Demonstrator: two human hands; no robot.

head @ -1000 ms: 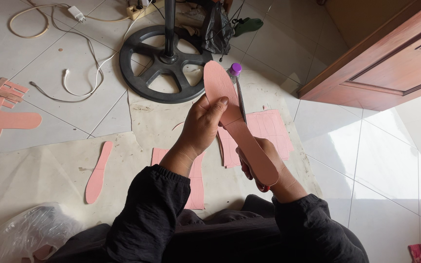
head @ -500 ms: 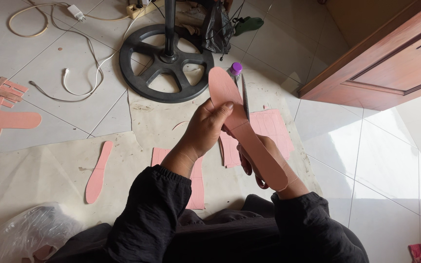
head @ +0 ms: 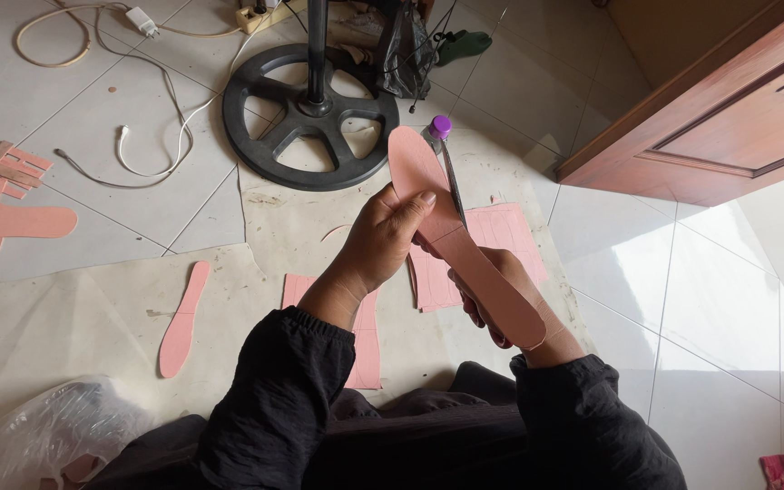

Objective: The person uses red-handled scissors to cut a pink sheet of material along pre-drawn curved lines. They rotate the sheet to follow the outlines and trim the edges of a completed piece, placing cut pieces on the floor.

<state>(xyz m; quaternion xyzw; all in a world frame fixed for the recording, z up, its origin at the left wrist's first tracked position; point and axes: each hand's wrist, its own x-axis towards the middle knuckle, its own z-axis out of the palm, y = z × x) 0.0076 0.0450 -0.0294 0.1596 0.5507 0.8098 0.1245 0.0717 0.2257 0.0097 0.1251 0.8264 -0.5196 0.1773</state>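
Note:
My left hand (head: pixel 381 243) grips a long pink sole-shaped cutout (head: pixel 451 238) by its middle, thumb on top, and holds it tilted above my lap. My right hand (head: pixel 499 292) sits under the cutout's near end, mostly hidden by it, and is closed on a pair of scissors (head: pixel 452 186). Their thin metal blade runs along the cutout's right edge. The scissor handles are hidden. Both sleeves are black.
A beige paper sheet (head: pixel 93 318) on the tiled floor carries pink sheets (head: pixel 501 231), another pink sheet (head: pixel 365 336) and a cut sole shape (head: pixel 183 307). Beyond stand a black fan base (head: pixel 310 113) and a purple-capped bottle (head: pixel 439 127). A wooden door (head: pixel 728 118) is at right, a plastic bag (head: pixel 47 436) near left.
The pink cutout has tilted and slid slightly toward my right hand, and the scissor blade has advanced a little along its edge. Both hands stay in about the same place.

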